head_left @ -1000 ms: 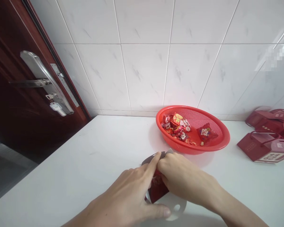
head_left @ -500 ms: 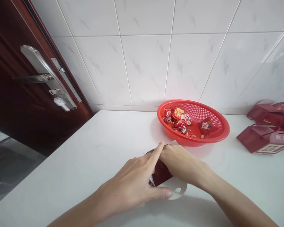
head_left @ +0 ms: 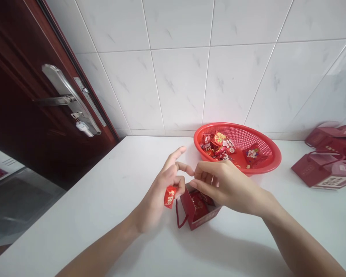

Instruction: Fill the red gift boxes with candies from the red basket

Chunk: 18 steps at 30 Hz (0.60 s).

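Note:
A small dark red gift box (head_left: 203, 223) with a cord handle (head_left: 182, 222) stands open on the white table, red wrapped packets (head_left: 200, 206) inside it. My left hand (head_left: 158, 196) is at the box's left, its lower fingers curled round a red wrapped candy (head_left: 170, 197) with pale lettering. Its index finger is stretched out. Over the box's far side hangs my right hand (head_left: 226, 184), thumb and fingers pinched together close to a left fingertip. Whether anything is in that pinch cannot be made out. Part of the box is hidden behind the right hand.
Behind the hands, a red plastic basket (head_left: 272, 163) holds several wrapped candies (head_left: 219, 144) and a larger red packet (head_left: 254, 154). More dark red boxes (head_left: 320, 167) stand at the right by the tiled wall (head_left: 178, 84). A brown door (head_left: 23, 115) is at the left.
My hands have risen off the box and drawn apart, showing the packets inside. The candy in my left hand has come into sight. The pale flap with a hole is out of sight.

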Each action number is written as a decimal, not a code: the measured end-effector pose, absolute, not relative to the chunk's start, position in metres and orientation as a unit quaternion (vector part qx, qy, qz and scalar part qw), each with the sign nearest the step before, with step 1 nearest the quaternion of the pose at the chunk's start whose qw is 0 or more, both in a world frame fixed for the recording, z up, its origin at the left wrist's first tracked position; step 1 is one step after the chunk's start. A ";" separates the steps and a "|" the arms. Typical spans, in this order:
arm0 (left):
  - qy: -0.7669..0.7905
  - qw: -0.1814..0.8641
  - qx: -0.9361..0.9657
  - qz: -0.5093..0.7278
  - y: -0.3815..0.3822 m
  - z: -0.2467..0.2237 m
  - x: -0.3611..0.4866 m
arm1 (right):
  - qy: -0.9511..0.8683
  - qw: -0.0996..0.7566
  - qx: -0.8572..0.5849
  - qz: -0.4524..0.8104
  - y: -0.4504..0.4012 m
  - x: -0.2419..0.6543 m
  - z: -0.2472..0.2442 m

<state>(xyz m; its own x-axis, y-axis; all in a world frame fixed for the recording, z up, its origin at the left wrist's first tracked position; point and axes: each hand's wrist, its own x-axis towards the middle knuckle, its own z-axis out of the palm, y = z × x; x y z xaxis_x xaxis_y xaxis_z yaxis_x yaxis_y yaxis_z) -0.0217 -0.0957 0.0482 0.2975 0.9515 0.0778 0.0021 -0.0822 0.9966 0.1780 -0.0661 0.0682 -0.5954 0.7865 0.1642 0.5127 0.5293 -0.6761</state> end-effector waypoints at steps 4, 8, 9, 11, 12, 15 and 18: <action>0.383 0.571 0.530 0.496 -0.097 0.051 -0.016 | -0.834 0.292 -0.308 0.353 -0.078 0.167 0.064; 0.373 0.596 0.486 0.519 -0.102 0.053 -0.010 | -0.856 0.330 -0.292 0.271 -0.088 0.152 0.049; 0.372 0.597 0.479 0.525 -0.104 0.053 -0.009 | -0.862 0.334 -0.294 0.243 -0.089 0.148 0.045; 0.375 0.596 0.470 0.532 -0.105 0.053 -0.007 | -0.872 0.334 -0.299 0.199 -0.090 0.143 0.040; 0.376 0.597 0.468 0.533 -0.105 0.053 -0.007 | -0.874 0.334 -0.300 0.185 -0.090 0.142 0.038; 0.366 0.607 0.467 0.529 -0.104 0.052 -0.007 | -0.871 0.347 -0.303 0.172 -0.087 0.142 0.038; 0.337 0.613 0.476 0.533 -0.102 0.052 -0.009 | -0.845 0.386 -0.311 0.199 -0.083 0.146 0.043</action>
<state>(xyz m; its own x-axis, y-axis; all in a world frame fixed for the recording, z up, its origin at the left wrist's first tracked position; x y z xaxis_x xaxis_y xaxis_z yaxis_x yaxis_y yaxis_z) -0.0087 -0.1020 0.0518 0.2049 0.9742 0.0943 -0.3330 -0.0212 0.9427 0.1463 -0.0828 0.0431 -0.5085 0.6798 0.5285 0.3724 0.7270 -0.5768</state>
